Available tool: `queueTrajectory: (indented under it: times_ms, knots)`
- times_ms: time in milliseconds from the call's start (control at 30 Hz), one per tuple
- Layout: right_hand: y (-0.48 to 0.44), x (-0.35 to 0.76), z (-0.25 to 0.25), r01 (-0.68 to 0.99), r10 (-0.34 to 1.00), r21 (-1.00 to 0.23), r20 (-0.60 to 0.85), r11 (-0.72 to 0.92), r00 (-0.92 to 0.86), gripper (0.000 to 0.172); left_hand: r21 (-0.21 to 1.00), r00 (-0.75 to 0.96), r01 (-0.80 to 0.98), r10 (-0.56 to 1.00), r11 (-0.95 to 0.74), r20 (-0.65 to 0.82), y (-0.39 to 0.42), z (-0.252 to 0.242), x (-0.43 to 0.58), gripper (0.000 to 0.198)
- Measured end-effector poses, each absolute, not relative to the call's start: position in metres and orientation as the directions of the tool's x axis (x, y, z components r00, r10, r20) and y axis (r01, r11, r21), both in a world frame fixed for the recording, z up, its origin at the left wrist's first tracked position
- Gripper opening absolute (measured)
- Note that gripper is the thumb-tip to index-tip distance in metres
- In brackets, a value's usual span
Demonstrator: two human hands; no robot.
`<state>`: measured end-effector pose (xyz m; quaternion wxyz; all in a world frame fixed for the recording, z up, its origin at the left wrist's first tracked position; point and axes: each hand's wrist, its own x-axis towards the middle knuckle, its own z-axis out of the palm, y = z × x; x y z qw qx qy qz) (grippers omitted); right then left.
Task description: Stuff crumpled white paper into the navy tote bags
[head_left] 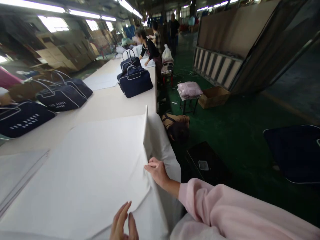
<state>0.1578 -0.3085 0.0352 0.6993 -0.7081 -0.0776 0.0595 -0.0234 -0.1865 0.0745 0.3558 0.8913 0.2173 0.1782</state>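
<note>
A large white sheet (pixel 100 160) of fabric or thin film lies spread over the long table, its right side hanging past the edge. At that side my right hand (pixel 158 170) pinches a raised fold of the sheet between thumb and fingers. Beyond the fingers the fold stands up in a narrow ridge (pixel 145 128). My left hand (pixel 124 223) is low in the view, over the near part of the sheet. Its fingers are apart and nothing is between them. The rest of that hand is cut off by the bottom of the view.
Navy bags (pixel 136 83) with white piping stand farther along the table (pixel 105 101) and at its left. Co-workers (pixel 152 50) lean over the far end. On the green floor are a stool with a pink bundle (pixel 189 90), a cardboard box (pixel 215 96) and a dark case (pixel 207 161).
</note>
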Motion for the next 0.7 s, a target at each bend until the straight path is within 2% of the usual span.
queueTrajectory:
  times_ms: [67,167,233,300,400,467,567,633,700]
  knots:
    - [-0.322,0.143,0.042,0.066,0.292,-0.998,0.059,-0.012,0.955,0.030,0.699,0.836,0.341,0.542,-0.628,0.080,-0.182,0.067,0.001,0.041]
    - [-0.341,0.131,0.053,-0.018,0.278,-1.000,-0.021,-0.016,0.960,0.028,0.754,0.811,0.426,0.581,-0.500,-0.073,-0.183,0.063,0.027,0.059]
    - [-0.349,0.130,0.065,-0.067,0.298,-0.996,-0.048,0.054,0.953,0.025,0.805,0.819,0.421,0.556,-0.419,-0.139,-0.191,0.063,0.039,0.064]
    - [-0.356,0.134,0.081,-0.143,0.320,-0.983,-0.100,0.115,0.942,0.030,0.844,0.853,0.375,0.499,-0.384,-0.152,-0.202,0.064,0.047,0.063]
    - [-0.363,0.145,0.109,-0.260,0.240,-0.950,-0.215,0.174,0.947,0.038,0.851,0.896,0.295,0.435,-0.435,-0.089,-0.222,0.067,0.051,0.061]
    - [-0.362,0.151,0.125,-0.151,0.258,-0.974,-0.105,0.167,0.961,0.029,0.851,0.910,0.256,0.412,-0.459,-0.052,-0.234,0.072,0.049,0.061]
    - [-0.344,0.155,0.141,0.078,0.301,-0.996,0.086,0.039,0.950,0.012,0.864,0.863,0.321,0.496,-0.389,-0.097,-0.244,0.086,0.044,0.065]
    - [-0.323,0.154,0.145,0.175,0.284,-0.984,0.163,-0.019,0.945,0.012,0.844,0.810,0.376,0.578,-0.382,-0.099,-0.241,0.095,0.039,0.072]
    - [-0.301,0.150,0.147,0.305,0.332,-0.952,0.292,0.016,0.897,0.014,0.808,0.799,0.387,0.600,-0.444,-0.053,-0.232,0.104,0.034,0.079]
